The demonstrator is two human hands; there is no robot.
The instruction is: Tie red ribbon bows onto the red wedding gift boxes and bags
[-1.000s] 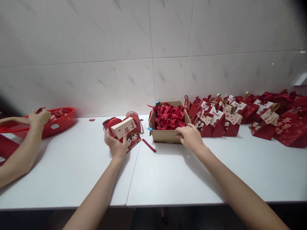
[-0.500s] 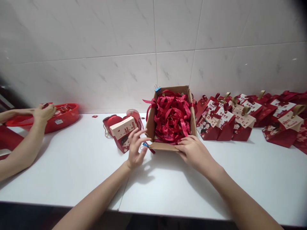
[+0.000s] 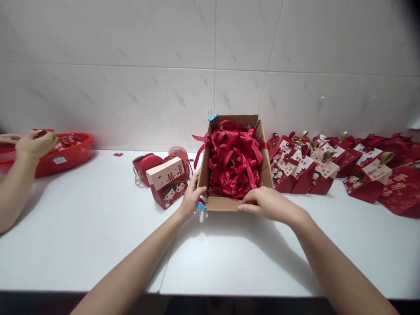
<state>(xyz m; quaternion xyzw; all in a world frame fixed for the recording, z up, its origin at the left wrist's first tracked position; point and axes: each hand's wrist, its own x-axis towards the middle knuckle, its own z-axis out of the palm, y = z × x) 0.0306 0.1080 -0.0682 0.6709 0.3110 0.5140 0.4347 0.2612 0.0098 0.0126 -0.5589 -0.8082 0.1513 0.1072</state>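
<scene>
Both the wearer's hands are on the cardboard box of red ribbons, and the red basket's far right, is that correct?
No, the head view shows the red basket at the far left. The left hand and right hand are indeed on the cardboard box of red ribbons.

I'm getting even, cool light, source out of frame. Soft shadows on the table beside the right forearm and under the box. Pinpoint glare on the wall. Top-right corner dark, edges stretched, far-right bags soft.
</scene>
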